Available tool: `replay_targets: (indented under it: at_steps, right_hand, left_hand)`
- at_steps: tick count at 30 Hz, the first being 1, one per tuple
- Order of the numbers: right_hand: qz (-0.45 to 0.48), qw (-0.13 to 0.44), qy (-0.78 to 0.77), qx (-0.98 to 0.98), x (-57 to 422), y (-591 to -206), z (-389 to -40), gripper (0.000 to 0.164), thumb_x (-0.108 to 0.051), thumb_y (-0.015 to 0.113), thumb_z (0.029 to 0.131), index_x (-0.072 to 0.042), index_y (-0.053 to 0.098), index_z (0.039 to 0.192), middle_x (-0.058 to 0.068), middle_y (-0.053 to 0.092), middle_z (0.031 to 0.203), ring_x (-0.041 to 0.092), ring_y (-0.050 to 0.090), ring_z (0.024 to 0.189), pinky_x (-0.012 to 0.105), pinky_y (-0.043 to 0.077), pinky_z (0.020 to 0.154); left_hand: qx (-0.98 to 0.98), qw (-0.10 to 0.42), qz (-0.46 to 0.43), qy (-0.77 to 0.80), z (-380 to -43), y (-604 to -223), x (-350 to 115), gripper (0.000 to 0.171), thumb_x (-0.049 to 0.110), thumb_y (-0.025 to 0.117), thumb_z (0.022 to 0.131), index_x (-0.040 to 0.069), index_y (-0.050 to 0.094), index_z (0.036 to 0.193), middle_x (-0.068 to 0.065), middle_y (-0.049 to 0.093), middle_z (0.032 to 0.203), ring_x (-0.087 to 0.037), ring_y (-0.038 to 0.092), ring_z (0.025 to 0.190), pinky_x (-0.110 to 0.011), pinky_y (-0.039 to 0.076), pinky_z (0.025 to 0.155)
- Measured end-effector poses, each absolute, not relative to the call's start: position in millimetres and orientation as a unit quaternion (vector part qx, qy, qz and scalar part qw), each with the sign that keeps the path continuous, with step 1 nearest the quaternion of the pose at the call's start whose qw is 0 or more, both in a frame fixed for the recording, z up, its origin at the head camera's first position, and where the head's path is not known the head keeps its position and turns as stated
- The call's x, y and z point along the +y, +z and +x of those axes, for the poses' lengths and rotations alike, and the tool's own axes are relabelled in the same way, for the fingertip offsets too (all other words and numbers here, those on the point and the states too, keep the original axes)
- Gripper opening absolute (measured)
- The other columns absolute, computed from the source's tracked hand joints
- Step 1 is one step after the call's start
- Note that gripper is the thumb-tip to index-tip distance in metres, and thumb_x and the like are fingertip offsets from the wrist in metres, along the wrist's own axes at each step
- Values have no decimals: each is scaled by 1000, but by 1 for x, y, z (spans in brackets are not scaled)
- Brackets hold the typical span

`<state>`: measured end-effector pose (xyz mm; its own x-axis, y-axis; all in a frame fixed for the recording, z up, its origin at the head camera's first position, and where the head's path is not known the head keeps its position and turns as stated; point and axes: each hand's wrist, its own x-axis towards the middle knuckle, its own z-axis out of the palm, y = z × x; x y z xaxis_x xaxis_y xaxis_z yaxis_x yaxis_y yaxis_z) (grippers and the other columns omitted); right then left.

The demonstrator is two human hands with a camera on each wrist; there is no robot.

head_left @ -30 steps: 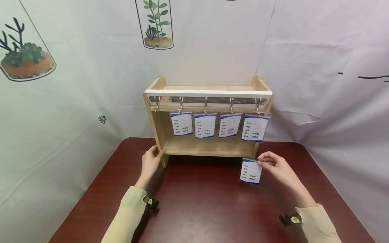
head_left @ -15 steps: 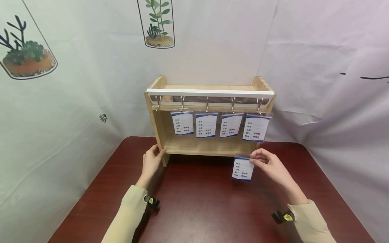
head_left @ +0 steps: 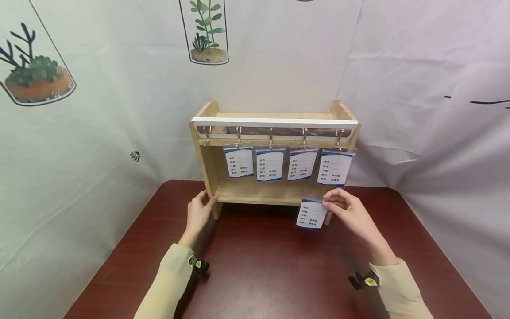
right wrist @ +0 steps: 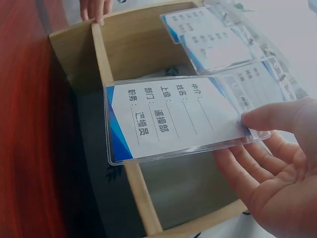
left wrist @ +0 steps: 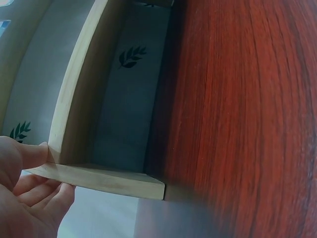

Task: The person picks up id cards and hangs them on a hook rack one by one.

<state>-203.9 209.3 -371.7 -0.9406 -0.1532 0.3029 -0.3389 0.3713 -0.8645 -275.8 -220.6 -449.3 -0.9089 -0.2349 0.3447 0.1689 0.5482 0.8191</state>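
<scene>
My right hand (head_left: 351, 213) pinches an ID badge in a clear plastic sleeve (head_left: 310, 215) by its upper right corner, in front of the wooden shelf's lower board. In the right wrist view the thumb lies on the badge's face (right wrist: 168, 119), with the fingers beneath. My left hand (head_left: 198, 213) grips the left side panel of the wooden shelf (head_left: 275, 195) low down, thumb in front; the left wrist view shows its fingers around the panel (left wrist: 109, 182). Several similar badges (head_left: 269, 165) hang from metal hooks along the shelf's white rail (head_left: 275, 121). The leftmost hook (head_left: 206, 135) bears no badge.
The shelf stands toward the back of a dark red wooden table (head_left: 255, 266), close to a white cloth backdrop (head_left: 279, 57) printed with plants. A small round pale object (head_left: 218, 130) shows behind the rail at the left.
My right hand has moved left and slightly up, carrying the badge from below the shelf's right end to in front of its lower board. The left hand keeps its grip in place.
</scene>
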Motion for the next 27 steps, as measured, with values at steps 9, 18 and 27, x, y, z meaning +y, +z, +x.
replay_targets:
  at_steps: [9, 18, 27]
  right_hand:
    - [159, 94, 553, -813, 196, -361, -206, 22, -12, 71, 95, 3, 63, 110, 15, 68, 105, 9, 67, 91, 18, 51, 81]
    - [167, 95, 569, -800, 186, -347, -208, 22, -13, 70, 96, 1, 63, 111, 11, 70, 106, 13, 68, 91, 24, 56, 80]
    - [197, 116, 564, -793, 171, -327, -210, 21, -17, 71, 96, -2, 64, 110, 6, 72, 104, 14, 67, 94, 21, 52, 82]
  left_hand:
    - [-850, 214, 15, -482, -274, -449, -219, 38, 26, 71, 96, 0, 67, 125, -19, 73, 112, -30, 70, 100, -47, 57, 82]
    - [-852, 220, 16, -475, -274, -447, -220, 39, 26, 71, 97, -1, 67, 124, -20, 72, 112, -31, 71, 101, -48, 58, 82]
    - [-849, 220, 15, -481, -275, -449, -220, 39, 23, 71, 96, -3, 65, 126, -21, 72, 113, -32, 70, 102, -49, 57, 83]
